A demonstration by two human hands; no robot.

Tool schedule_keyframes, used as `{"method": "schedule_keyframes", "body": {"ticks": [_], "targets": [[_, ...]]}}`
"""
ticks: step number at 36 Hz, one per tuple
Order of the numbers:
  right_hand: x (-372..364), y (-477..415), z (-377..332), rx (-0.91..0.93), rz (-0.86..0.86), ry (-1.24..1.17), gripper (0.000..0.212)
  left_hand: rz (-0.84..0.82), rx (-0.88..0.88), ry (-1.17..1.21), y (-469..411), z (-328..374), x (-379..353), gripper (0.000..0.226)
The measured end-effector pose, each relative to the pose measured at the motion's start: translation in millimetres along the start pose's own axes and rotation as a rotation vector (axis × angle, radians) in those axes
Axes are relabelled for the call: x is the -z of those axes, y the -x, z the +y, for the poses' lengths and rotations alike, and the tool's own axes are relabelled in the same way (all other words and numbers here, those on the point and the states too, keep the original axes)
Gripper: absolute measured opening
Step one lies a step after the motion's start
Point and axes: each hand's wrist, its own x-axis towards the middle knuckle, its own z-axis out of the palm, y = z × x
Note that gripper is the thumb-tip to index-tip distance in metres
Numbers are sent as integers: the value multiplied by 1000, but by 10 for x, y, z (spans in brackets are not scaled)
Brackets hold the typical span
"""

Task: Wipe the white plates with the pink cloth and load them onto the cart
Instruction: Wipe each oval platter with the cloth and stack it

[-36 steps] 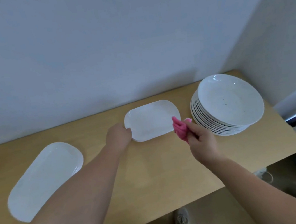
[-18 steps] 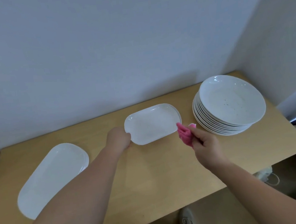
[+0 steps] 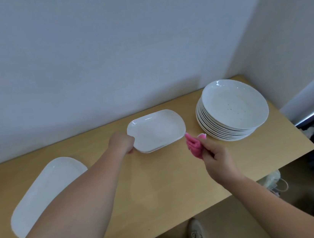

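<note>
Head camera, looking steeply down at table (image 3: 161,188), close.

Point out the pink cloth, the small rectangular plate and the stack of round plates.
pink cloth (image 3: 194,147), head view, middle of the bunched fabric.
small rectangular plate (image 3: 157,131), head view, centre of its inner face.
stack of round plates (image 3: 232,105), head view, top plate's inner face.

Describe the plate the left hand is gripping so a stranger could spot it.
On the wooden table, mid-back near the wall, sits a small rounded-rectangle plate. It lies between a long platter and a round stack, its left edge tipped up.
</note>
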Motion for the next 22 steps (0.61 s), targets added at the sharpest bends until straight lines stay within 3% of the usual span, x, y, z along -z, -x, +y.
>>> {"method": "schedule_keyframes", "body": {"ticks": [9, 14, 22], "targets": [[28, -49, -26, 4, -30, -5, 56, -7, 18, 85, -105, 39, -40, 21], [28, -83, -61, 18, -34, -26, 55, -104, -15, 254, -99, -42, -6, 36], [-53, 1, -260, 91, 34, -112, 45, -85, -127, 358, 346, -346, 213, 24]]}}
